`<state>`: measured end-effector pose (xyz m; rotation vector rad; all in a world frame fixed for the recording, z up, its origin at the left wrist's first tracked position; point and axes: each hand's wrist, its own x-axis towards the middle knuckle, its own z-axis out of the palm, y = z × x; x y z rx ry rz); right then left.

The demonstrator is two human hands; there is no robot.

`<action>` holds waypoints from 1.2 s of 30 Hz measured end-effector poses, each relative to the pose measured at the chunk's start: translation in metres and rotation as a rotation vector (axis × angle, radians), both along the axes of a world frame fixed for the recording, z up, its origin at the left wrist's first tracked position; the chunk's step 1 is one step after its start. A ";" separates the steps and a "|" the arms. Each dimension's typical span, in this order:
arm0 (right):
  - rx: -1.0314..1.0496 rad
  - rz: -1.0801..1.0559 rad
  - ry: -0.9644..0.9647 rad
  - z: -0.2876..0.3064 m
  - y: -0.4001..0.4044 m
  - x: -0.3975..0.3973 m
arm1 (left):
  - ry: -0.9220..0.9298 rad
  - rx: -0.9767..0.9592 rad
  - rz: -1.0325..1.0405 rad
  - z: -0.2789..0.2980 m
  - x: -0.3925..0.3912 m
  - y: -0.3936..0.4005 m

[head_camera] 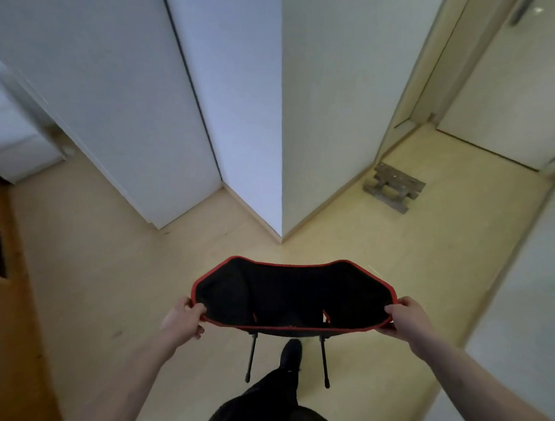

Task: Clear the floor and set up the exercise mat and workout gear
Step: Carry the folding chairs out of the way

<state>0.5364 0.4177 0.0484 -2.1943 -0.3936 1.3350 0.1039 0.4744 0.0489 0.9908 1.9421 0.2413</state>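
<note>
Far left, a brown cabinet (8,282) along the edge. Left hand (182,320) pinching the red-trimmed left rim of the black camp chair (291,291); right hand (406,319) clamped on the right rim. Chair carried low and near, just ahead of the body, legs hanging clear of the pale floor (115,279). Long axis left to right between the two grips, both equally near. Far right, small wooden stool (395,185) by the wall. Likely clearing step.

Both arms reach forward, bare to the elbow. Left hand (184,319) curled, thumb on top, fingers closed beneath. Right hand (406,319) likewise clenched, thumb over, wrist level. One dark-trousered leg (276,390) steps forward between them.
</note>
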 end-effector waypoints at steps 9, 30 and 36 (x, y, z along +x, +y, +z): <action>0.013 -0.118 -0.045 0.005 0.067 0.130 | -0.038 -0.026 -0.183 0.004 0.142 0.142; 0.055 -0.102 0.036 0.005 0.248 0.426 | -0.111 0.026 -0.027 0.008 0.432 0.294; -0.005 -0.124 -0.009 -0.014 0.297 0.464 | -0.107 -0.006 -0.079 -0.003 0.480 0.364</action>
